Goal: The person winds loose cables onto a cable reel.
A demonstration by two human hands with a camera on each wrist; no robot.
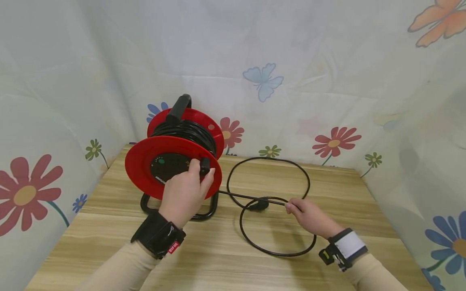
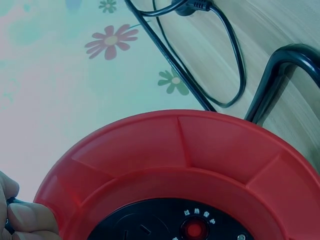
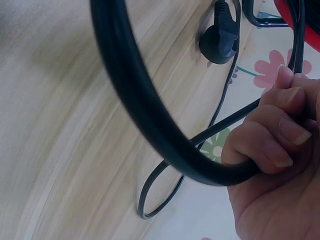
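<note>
A red cable reel [image 1: 136,161] with black cable [image 1: 189,131] wound on its drum stands on a black tube frame at the left of the table. My left hand [image 1: 183,194] grips the small black crank knob [image 1: 205,165] on the reel's front disc; in the left wrist view only some fingertips [image 2: 32,217] show at the disc's edge. To the right, my right hand [image 1: 309,216] holds the cable in curled fingers, and a stretch of it runs straight from there to the reel. The black plug [image 1: 259,205] lies on the table between reel and right hand, among loose cable loops [image 1: 271,254].
The wood-grain table [image 1: 218,262] meets a pale curtain [image 1: 218,48] printed with flowers and butterflies at the back and both sides. The reel's black carrying handle [image 1: 178,110] sticks up at its top. One cable loop reaches the table's back edge.
</note>
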